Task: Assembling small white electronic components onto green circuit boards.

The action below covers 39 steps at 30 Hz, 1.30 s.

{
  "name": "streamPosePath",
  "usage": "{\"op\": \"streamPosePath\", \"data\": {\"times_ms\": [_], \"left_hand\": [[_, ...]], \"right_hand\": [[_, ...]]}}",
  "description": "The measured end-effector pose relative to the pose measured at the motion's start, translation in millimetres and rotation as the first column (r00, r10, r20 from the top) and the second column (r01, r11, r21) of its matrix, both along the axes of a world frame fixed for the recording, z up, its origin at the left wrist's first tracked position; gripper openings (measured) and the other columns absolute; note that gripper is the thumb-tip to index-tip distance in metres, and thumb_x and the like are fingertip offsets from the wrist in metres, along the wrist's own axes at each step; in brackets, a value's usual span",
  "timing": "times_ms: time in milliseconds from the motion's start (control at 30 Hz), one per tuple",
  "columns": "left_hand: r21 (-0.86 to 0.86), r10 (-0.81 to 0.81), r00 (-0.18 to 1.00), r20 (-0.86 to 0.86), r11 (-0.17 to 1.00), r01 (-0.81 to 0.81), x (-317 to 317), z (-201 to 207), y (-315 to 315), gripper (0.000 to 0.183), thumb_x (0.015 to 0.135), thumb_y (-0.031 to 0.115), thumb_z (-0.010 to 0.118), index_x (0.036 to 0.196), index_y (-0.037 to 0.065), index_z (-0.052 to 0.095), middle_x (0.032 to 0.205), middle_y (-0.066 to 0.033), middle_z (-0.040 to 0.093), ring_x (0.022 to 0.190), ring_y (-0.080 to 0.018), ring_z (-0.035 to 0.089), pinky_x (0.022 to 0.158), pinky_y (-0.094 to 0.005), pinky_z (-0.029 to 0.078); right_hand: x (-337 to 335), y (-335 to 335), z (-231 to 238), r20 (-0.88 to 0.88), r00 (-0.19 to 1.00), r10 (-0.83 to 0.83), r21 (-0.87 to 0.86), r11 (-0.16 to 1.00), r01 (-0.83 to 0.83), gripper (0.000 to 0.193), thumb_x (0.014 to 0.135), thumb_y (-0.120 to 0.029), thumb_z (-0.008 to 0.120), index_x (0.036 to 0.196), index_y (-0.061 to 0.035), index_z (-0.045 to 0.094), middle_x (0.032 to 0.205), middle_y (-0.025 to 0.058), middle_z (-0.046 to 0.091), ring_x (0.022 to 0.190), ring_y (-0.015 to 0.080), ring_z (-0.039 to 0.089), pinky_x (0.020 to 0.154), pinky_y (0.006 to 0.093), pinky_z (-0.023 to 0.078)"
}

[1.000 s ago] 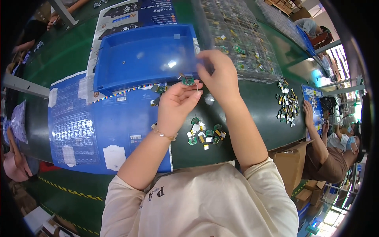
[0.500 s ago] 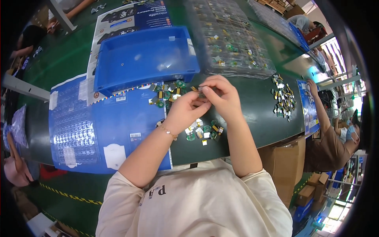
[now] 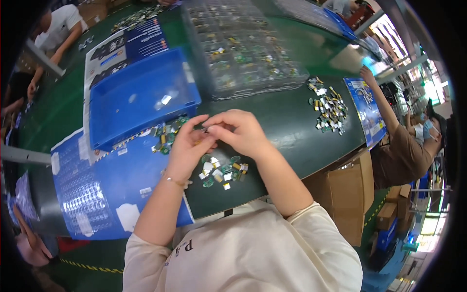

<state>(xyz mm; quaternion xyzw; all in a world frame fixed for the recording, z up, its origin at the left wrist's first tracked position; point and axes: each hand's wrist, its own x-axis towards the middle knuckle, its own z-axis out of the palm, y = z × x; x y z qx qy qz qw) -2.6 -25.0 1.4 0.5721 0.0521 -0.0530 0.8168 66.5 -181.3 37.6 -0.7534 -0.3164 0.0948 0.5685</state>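
My left hand (image 3: 189, 146) and my right hand (image 3: 238, 132) meet above the dark table, fingertips pinched close together. Between my left fingers a yellowish glint shows from a small circuit board (image 3: 197, 142), mostly hidden. What my right thumb and forefinger pinch is too small and covered to make out. Just below the hands lies a loose pile of small green circuit boards (image 3: 224, 171) with white and yellow parts. Another pile of such boards (image 3: 166, 137) lies beside my left hand, partly behind it.
A blue plastic bin (image 3: 141, 78) stands on printed sheets at the left. Blue card (image 3: 121, 180) with a clear blister tray (image 3: 92, 190) lies nearer. Stacked clear trays (image 3: 248, 61) of boards stand beyond my hands. Another board pile (image 3: 331, 111) lies right, near a co-worker's arm (image 3: 384, 104).
The view has turned, so the bin, trays and piles all sit farther left in the picture. My hands stay together, with the fingers slightly rearranged.
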Motion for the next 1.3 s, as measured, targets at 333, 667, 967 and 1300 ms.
{"op": "streamPosePath", "data": {"times_ms": [333, 667, 967, 1300], "left_hand": [[0.036, -0.018, 1.0, -0.014, 0.999, 0.019, 3, 5, -1, 0.045, 0.085, -0.003, 0.058, 0.127, 0.003, 0.043, 0.092, -0.0055, 0.062, 0.081, -0.0113, 0.061, 0.071, -0.0228, 0.049], [-0.133, 0.0, 0.998, -0.066, 0.991, -0.009, 3, -5, 12, 0.027, 0.089, 0.005, 0.058, 0.115, 0.0, 0.056, 0.1, -0.0068, 0.065, 0.089, -0.0142, 0.062, 0.078, -0.0258, 0.05], [-0.083, -0.075, 0.996, -0.039, 0.994, 0.071, 2, -6, 14, 0.026, 0.083, -0.005, 0.062, 0.108, 0.0, 0.058, 0.101, -0.0053, 0.064, 0.094, -0.0112, 0.06, 0.085, -0.0251, 0.048], [-0.167, -0.113, 0.992, -0.053, 0.981, 0.103, 3, 1, 16, 0.034, 0.083, -0.003, 0.062, 0.115, 0.001, 0.052, 0.1, -0.0078, 0.064, 0.094, -0.0129, 0.061, 0.082, -0.0242, 0.049]], "right_hand": [[8, -11, -33, 0.086, 0.996, -0.002, 0.136, 0.991, -0.009, 0.013, 0.078, -0.007, 0.068, 0.091, -0.0059, 0.07, 0.084, 0.0066, 0.065, 0.079, 0.0194, 0.059, 0.069, 0.031, 0.046], [3, -10, -24, -0.248, 0.964, -0.1, 0.031, 0.993, 0.111, 0.013, 0.083, -0.005, 0.067, 0.095, -0.0009, 0.067, 0.08, -0.001, 0.059, 0.066, 0.0034, 0.051, 0.059, 0.0194, 0.043], [7, -16, -25, -0.51, 0.859, 0.048, 0.093, 0.996, 0.0, 0.006, 0.08, -0.004, 0.071, 0.083, 0.0001, 0.066, 0.078, -0.0008, 0.062, 0.068, 0.0034, 0.056, 0.059, 0.0184, 0.044], [5, -17, -12, -0.597, 0.789, 0.146, 0.085, 0.989, -0.118, 0.018, 0.081, -0.005, 0.069, 0.094, -0.0033, 0.057, 0.076, 0.0009, 0.064, 0.067, 0.0035, 0.058, 0.056, 0.0171, 0.044]]}}
